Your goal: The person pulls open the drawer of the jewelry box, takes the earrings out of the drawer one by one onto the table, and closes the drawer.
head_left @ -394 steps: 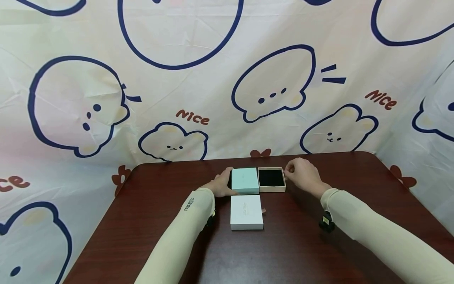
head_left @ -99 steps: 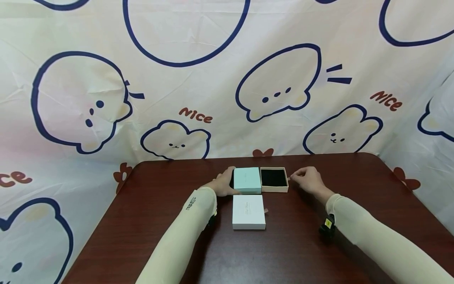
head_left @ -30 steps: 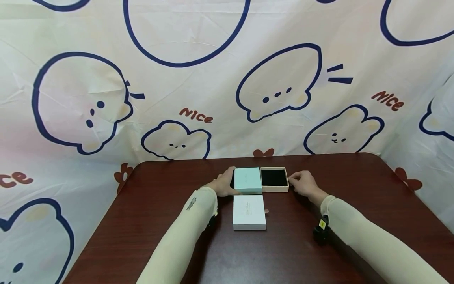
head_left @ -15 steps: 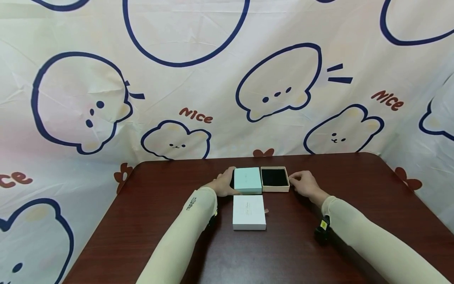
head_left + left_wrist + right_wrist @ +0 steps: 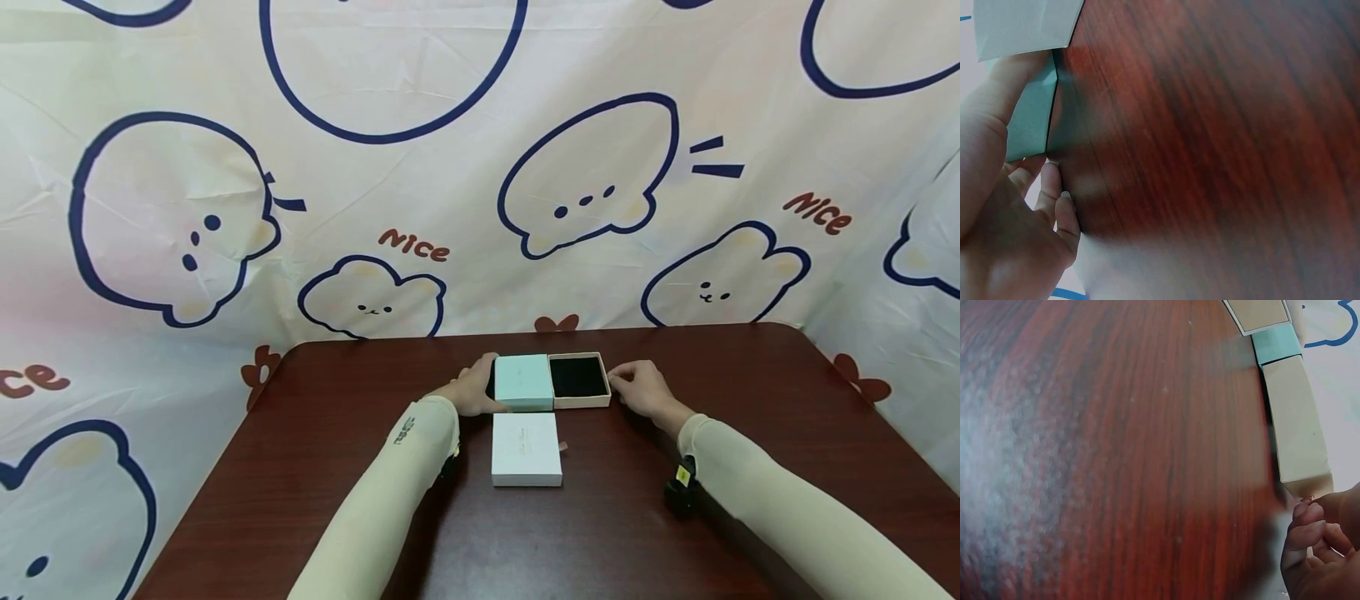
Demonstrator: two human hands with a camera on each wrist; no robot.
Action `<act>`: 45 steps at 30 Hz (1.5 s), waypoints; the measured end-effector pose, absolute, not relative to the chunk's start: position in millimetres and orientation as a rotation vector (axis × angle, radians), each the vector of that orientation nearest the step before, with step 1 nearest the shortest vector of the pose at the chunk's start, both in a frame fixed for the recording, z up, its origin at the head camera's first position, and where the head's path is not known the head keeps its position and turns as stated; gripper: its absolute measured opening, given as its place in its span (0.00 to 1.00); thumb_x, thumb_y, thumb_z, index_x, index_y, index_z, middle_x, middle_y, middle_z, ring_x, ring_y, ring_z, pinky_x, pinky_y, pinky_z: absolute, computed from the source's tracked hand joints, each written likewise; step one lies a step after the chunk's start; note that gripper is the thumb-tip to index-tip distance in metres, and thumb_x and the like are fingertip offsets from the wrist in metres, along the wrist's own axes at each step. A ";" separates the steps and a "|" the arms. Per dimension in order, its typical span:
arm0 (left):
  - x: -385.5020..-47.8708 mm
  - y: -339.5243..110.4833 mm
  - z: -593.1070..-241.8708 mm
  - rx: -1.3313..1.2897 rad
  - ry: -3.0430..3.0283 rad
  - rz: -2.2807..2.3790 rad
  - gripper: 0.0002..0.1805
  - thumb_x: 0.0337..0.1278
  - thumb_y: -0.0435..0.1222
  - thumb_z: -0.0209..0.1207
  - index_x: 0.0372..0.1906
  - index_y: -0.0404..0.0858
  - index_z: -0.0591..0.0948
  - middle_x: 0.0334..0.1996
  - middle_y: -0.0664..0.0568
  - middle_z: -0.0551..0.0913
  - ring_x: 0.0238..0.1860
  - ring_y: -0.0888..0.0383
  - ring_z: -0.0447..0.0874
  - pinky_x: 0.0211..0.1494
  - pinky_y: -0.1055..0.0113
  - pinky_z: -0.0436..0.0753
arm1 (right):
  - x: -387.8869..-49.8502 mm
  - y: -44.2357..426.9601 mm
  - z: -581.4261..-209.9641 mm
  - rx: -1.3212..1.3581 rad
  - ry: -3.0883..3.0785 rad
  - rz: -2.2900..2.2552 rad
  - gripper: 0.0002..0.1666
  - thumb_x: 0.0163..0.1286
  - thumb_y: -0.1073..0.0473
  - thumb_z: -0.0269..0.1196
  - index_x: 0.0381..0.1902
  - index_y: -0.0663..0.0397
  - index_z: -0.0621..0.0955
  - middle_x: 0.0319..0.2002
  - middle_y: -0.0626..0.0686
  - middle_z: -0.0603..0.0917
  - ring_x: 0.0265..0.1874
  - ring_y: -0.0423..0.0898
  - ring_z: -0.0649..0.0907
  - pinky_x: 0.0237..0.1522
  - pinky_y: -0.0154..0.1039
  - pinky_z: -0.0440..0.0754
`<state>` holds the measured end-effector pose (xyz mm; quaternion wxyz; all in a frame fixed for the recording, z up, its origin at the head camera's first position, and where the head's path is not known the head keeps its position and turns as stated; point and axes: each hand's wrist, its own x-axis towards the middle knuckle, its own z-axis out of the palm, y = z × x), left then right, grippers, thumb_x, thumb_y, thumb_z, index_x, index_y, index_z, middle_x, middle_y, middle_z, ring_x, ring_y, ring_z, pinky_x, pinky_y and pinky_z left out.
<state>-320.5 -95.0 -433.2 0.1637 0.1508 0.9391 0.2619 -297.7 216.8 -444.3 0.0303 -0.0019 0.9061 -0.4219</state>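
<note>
Far on the worktop [image 5: 615, 517], the left hand [image 5: 470, 392] grips the green box [image 5: 522, 382]. The right hand [image 5: 643, 389] pinches the tab [image 5: 1311, 498] of the drawer [image 5: 581, 402], just right of the box. A still box and a straight slide should work best.

long sleeves on both arms, pale cream, smooth plain fabric, fairly snug. left sleeve [image 5: 367, 508], toward the table's [image 5: 300, 467] left edge: small dark print [image 5: 402, 431] on the forearm near the cuff, stacked marks, too small to read. left cuff [image 5: 444, 408] rounded, ends at the wrist; black wrist unit [image 5: 448, 464] there mostly hidden, bit of yellow showing. right sleeve [image 5: 802, 500], toward the table's right edge: same cream, light creases, cuff [image 5: 690, 423] ends at the wrist too. black blocky unit [image 5: 678, 500] under that wrist, yellow label [image 5: 683, 475] with a tiny dark mark, unreadable. left hand [image 5: 471, 392] bare, a fingernail visible in the left wrist view; right hand [image 5: 647, 390] bare too.
</note>
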 end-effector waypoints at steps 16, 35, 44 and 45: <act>-318.1 -96.7 -431.4 0.463 2.660 0.740 0.58 0.58 0.47 0.70 0.81 0.40 0.44 0.80 0.42 0.55 0.77 0.35 0.54 0.76 0.36 0.57 | -298.9 216.7 -448.5 -0.038 2.783 -1.326 0.16 0.77 0.63 0.54 0.48 0.68 0.85 0.40 0.60 0.86 0.28 0.43 0.80 0.30 0.37 0.77; -323.7 -95.6 -434.8 0.443 2.665 0.714 0.58 0.58 0.48 0.70 0.81 0.42 0.43 0.77 0.43 0.60 0.75 0.39 0.58 0.76 0.38 0.58 | -298.5 213.6 -442.2 -0.045 2.768 -1.332 0.17 0.78 0.63 0.54 0.52 0.68 0.84 0.41 0.61 0.86 0.29 0.43 0.81 0.29 0.37 0.76; -316.6 -96.9 -426.9 0.467 2.636 0.755 0.57 0.59 0.46 0.70 0.81 0.40 0.43 0.79 0.42 0.55 0.77 0.36 0.54 0.77 0.36 0.57 | -299.8 213.9 -443.4 -0.037 2.761 -1.338 0.17 0.78 0.62 0.54 0.53 0.68 0.84 0.42 0.61 0.86 0.29 0.44 0.81 0.30 0.37 0.77; -316.2 -97.1 -426.6 0.467 2.634 0.767 0.57 0.59 0.46 0.70 0.81 0.39 0.43 0.79 0.42 0.55 0.77 0.36 0.53 0.77 0.36 0.56 | -299.9 213.9 -443.8 -0.039 2.763 -1.337 0.17 0.78 0.62 0.54 0.53 0.68 0.84 0.43 0.61 0.86 0.29 0.44 0.81 0.30 0.37 0.77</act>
